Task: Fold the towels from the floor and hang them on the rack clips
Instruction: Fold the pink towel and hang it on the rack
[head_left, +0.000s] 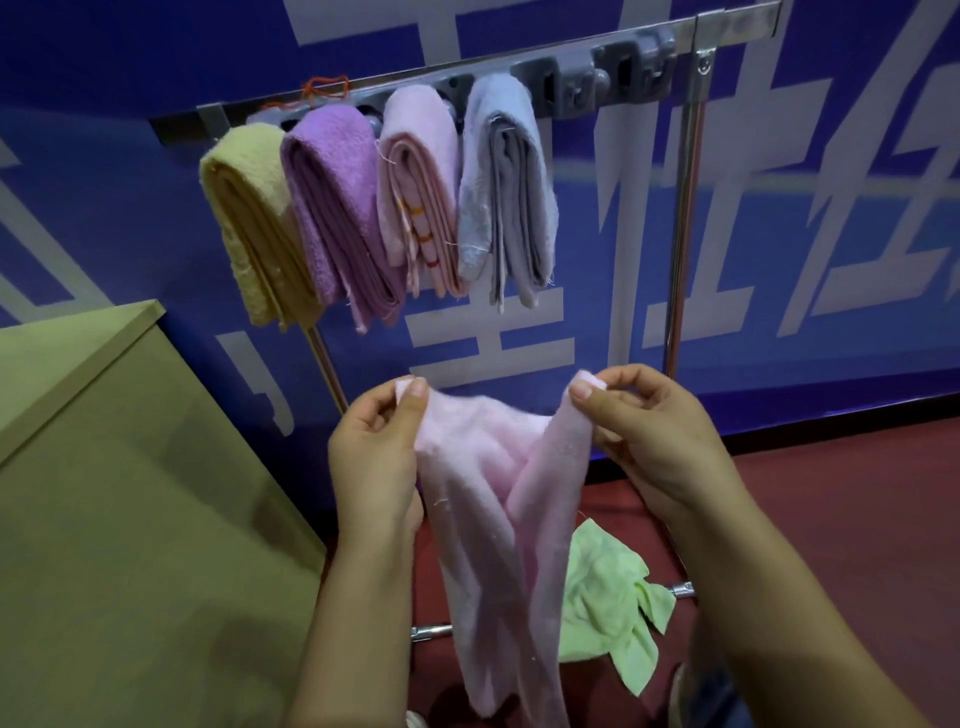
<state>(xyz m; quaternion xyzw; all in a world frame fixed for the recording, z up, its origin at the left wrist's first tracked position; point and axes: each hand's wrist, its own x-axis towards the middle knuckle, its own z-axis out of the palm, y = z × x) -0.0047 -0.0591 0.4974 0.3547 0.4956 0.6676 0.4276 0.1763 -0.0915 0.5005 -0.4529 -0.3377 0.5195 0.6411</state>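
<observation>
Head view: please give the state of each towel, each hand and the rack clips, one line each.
Yellow towel: folded, hung.
Purple towel: folded, hung.
Striped pink towel: folded, hung.
Grey towel: folded, hung.
Pink towel: unfolded, held up by two corners.
Green towel: crumpled on floor.
Left hand: pinches one corner.
Right hand: pinches the other.
Right-end clips: free.

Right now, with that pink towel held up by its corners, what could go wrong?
1. The left hand and right hand only pinch the pink towel at its top corners; a slip could drop it back to the floor.
2. It hangs twisted and bunched, so the fold may come out uneven.
3. The green towel lies on the floor by the rack's lower bar, likely near the feet, and could be stepped on.
</observation>
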